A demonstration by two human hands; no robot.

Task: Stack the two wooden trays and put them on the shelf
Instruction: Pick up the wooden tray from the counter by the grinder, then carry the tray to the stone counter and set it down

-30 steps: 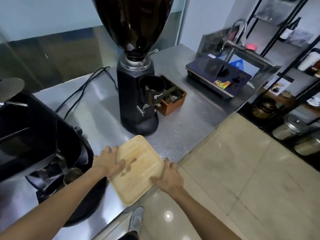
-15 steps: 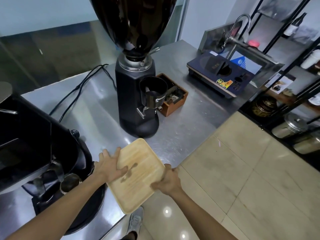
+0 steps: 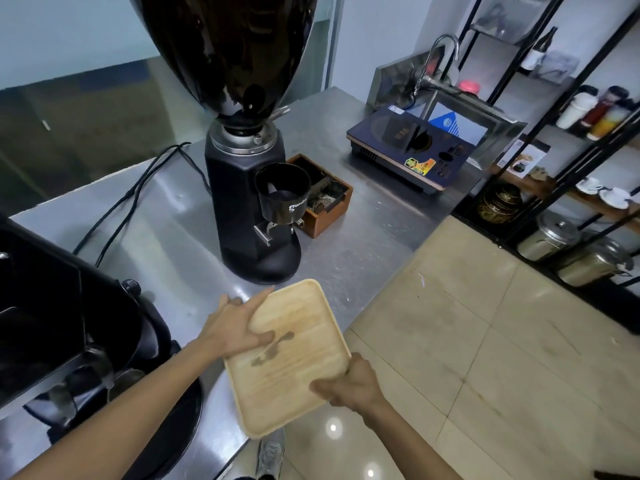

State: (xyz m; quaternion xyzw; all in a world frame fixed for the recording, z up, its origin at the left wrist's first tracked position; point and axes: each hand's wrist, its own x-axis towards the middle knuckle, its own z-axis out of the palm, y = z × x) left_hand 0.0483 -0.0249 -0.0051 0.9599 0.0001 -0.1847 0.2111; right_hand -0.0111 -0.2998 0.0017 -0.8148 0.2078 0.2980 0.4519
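A light wooden tray (image 3: pixel 291 362) with a dark stain near its middle is held at the front edge of the steel counter (image 3: pixel 360 251), half of it jutting out over the floor. My left hand (image 3: pixel 232 327) grips its left rim, thumb lying on the tray's face. My right hand (image 3: pixel 349 382) grips the right rim near the front. I cannot tell whether a second tray lies under it. The black metal shelf (image 3: pixel 585 188) stands at the right.
A black coffee grinder (image 3: pixel 252 216) stands just behind the tray, a brown wooden box (image 3: pixel 325 199) beside it. An espresso machine (image 3: pixel 69 327) fills the left. A dark induction cooker (image 3: pixel 408 150) and a sink tap (image 3: pixel 440 60) are farther back. Steel canisters (image 3: pixel 554 237) stand under the shelf.
The tray has come away from the grinder towards me and off the counter's edge, both hands still on its rims. My view has shifted slightly left.
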